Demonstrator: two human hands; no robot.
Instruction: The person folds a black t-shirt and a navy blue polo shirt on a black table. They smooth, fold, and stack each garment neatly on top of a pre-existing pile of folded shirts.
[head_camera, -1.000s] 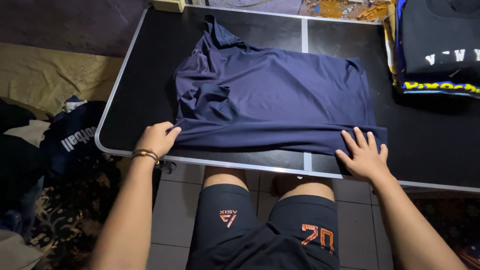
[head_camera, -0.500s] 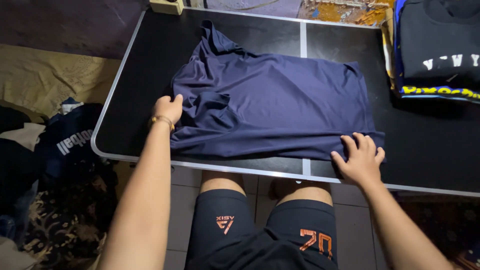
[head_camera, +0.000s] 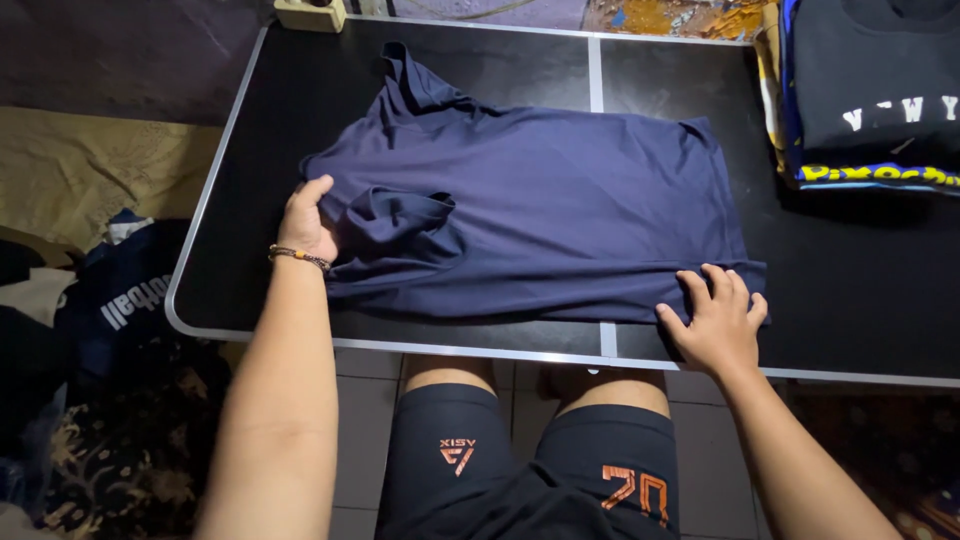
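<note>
Navy shirt (head_camera: 560, 200) lies spread across the black folding table (head_camera: 870, 290), long axis running 9 to 3 o'clock, near long edge already turned over on itself into a straight doubled band along the 6 o'clock side. Left hand (head_camera: 308, 220) sits at the shirt's 9 o'clock end, fingers curled around the cloth edge just beside the bunched sleeve (head_camera: 405, 215); grip looks closed on fabric, thumb side up. Right hand (head_camera: 715, 320) is at the 4 o'clock corner, fingers spread wide and flat, pressing the hem corner to the tabletop, holding nothing. Bead bracelet (head_camera: 298, 256) on the left wrist. Judgement: folding is at the side-fold stage, near side done, sleeve end still loose and rumpled, far edge at 12 o'clock with its raised collar part not yet brought in. Next move would call for the sleeve to be laid flat inward while the right hand keeps the hem pinned so the band does not slip. Stack of folded garments (head_camera: 880, 100) at 2 o'clock, apart from the shirt. Heap of dark clothes (head_camera: 110, 300) on the floor at 9 o'clock.
</note>
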